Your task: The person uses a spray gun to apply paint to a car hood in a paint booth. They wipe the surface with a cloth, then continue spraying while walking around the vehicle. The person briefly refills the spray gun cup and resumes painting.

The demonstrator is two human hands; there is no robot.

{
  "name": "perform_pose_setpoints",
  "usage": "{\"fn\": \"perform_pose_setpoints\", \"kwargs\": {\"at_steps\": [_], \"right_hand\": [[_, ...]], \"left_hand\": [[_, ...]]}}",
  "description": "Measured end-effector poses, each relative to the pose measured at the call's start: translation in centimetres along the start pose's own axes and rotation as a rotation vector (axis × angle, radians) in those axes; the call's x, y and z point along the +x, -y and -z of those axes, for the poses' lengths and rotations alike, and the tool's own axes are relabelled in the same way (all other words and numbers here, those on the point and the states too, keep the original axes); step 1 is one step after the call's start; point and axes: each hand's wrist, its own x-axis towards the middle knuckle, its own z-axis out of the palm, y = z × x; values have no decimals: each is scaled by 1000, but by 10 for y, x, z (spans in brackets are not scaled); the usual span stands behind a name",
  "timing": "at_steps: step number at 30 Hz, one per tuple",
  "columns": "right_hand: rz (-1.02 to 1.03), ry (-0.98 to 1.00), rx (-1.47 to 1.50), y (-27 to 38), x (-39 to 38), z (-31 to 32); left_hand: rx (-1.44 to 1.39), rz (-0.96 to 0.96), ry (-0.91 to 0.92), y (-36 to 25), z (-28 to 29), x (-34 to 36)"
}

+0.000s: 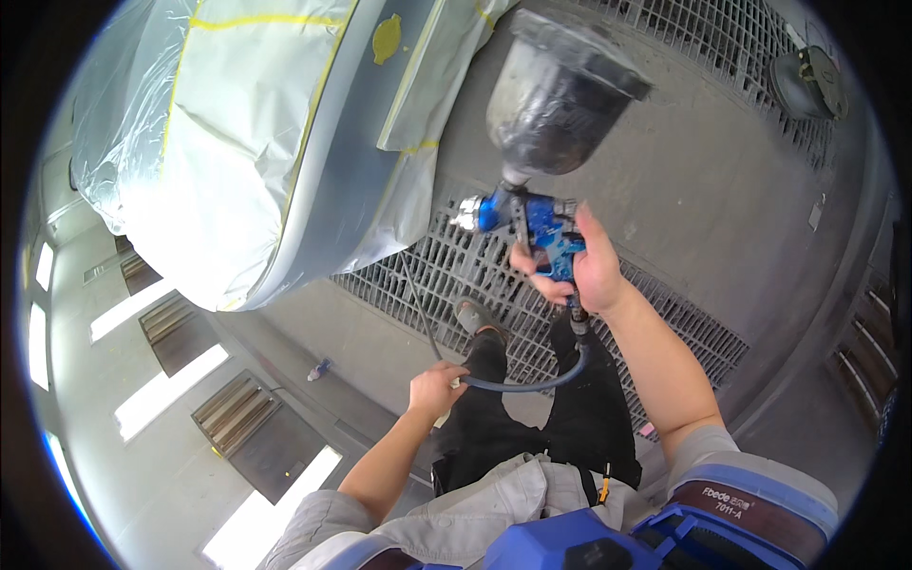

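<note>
A blue spray gun is gripped by its handle in my right hand, fingers wrapped round it. On top of the gun sits a smeared, dark-stained paint cup. The silver nozzle points left, toward the masked car body. From the base of the handle a grey air hose curves down and left to my left hand, which is closed round it. A small pale bit shows at the left fingers; I cannot tell what it is.
At the upper left stands a grey car panel, covered in part by masking paper, yellow tape and plastic film. Floor grating lies under my feet. A dark round object rests at the upper right.
</note>
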Motion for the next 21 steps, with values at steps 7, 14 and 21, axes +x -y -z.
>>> {"fn": "perform_pose_setpoints", "kwargs": {"at_steps": [7,14,21], "right_hand": [[346,-386,-206,35,5,-2],[-33,-89,-18,57,8,-39],[143,-195,-421,156,82,-31]], "left_hand": [[-90,138,-164,-3,32,4],[-191,23,-122,-23,12,25],[-264,-78,-168,-79,27,87]]}}
